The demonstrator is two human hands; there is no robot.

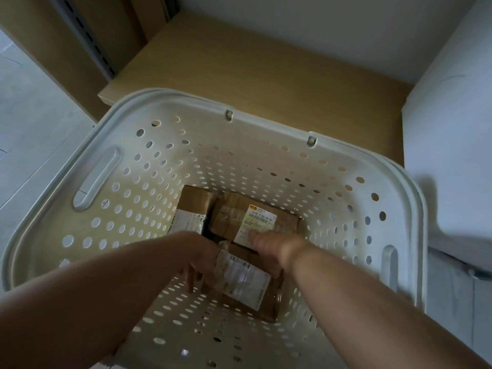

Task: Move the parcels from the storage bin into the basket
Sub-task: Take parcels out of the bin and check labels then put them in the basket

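A white perforated basket (pixel 111 145) fills most of the view. Three brown cardboard parcels lie on its bottom. A narrow one (pixel 193 207) is at the back left and a taped one with a yellow-and-white label (pixel 255 217) sits beside it. The nearest parcel (pixel 245 282), with a white label, is held between both hands. My left hand (pixel 201 262) grips its left side, fingers pointing down. My right hand (pixel 267 253) grips its right side. The storage bin is out of view.
A light wooden shelf board (pixel 266 75) lies behind the basket. A metal slotted upright (pixel 87 41) stands at the back left. A white surface (pixel 450 129) rises on the right, and pale floor (pixel 29 123) shows at left.
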